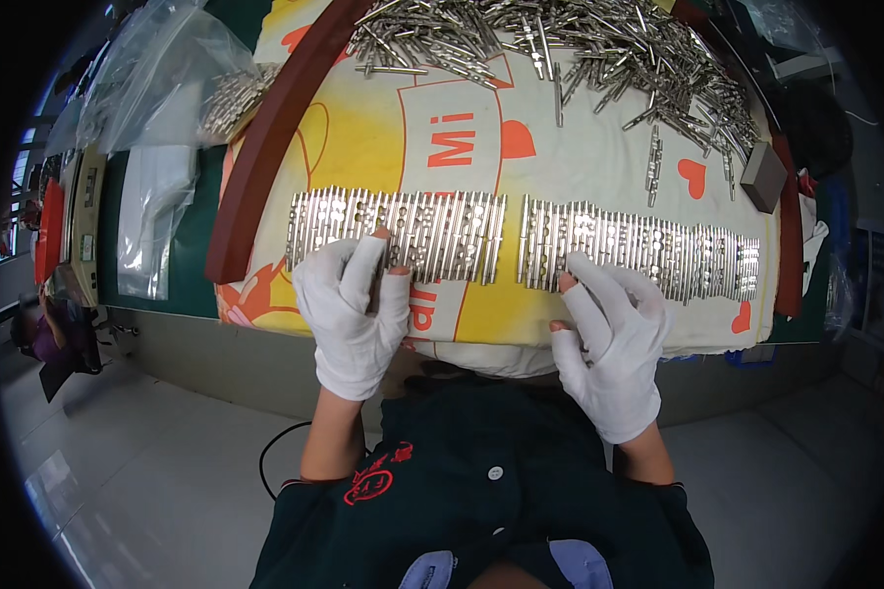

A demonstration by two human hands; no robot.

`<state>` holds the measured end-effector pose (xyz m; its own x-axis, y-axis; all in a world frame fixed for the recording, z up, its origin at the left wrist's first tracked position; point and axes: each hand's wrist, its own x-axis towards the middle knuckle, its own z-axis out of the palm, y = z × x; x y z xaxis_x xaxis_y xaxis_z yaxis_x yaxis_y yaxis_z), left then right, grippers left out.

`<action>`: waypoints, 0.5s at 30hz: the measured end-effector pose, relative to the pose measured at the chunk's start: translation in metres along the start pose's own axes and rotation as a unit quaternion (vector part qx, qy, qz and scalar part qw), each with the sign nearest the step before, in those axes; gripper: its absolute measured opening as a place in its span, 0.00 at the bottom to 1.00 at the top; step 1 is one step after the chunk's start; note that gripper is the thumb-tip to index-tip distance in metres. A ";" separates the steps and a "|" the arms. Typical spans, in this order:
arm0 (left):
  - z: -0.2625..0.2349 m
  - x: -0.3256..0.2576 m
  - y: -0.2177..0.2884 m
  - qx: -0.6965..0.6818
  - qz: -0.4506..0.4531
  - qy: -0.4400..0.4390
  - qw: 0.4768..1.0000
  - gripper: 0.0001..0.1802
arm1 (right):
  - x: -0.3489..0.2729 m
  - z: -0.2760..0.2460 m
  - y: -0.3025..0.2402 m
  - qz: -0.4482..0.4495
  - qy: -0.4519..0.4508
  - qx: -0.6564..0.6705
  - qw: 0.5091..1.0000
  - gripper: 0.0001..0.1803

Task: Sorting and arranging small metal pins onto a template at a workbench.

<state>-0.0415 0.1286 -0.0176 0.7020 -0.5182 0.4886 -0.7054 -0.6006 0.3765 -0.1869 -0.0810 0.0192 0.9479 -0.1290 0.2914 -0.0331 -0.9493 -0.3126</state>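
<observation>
Slim shiny metal shafts lie side by side on a patterned cloth, forming a left row (432, 236) and a right row (638, 250) with a narrow gap between. My left hand (352, 309), in a white glove with bare thumb and index tips, rests at the near edge of the left row, its fingertips on the shafts. Gloved the same way, my right hand (614, 344) is at the near edge of the right row, fingers spread and fingertips at the shaft ends. Neither hand appears to grip a shaft.
A large loose heap of similar shafts (648, 69) covers the far side of the cloth (580, 157). Dark red bars (265, 167) edge the work area. A grey block (765, 177) sits at the right; clear plastic bags (167, 79) lie at the left. A person (54, 329) is far left.
</observation>
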 end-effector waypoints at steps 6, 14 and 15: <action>-0.001 -0.001 0.001 -0.008 0.003 0.007 1.000 0.19 | -0.003 0.003 -0.004 -0.003 -0.012 -0.004 1.000 0.28; 0.000 0.000 0.000 -0.010 -0.002 0.001 1.000 0.19 | 0.003 0.005 -0.006 -0.005 -0.044 -0.020 0.999 0.28; 0.000 0.000 0.000 -0.009 -0.004 -0.001 1.000 0.19 | 0.003 0.006 -0.006 -0.005 -0.044 -0.020 0.999 0.28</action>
<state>-0.0413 0.1289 -0.0175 0.7072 -0.5152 0.4842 -0.7020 -0.5928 0.3946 -0.1818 -0.0739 0.0164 0.9723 -0.0952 0.2133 -0.0341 -0.9612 -0.2736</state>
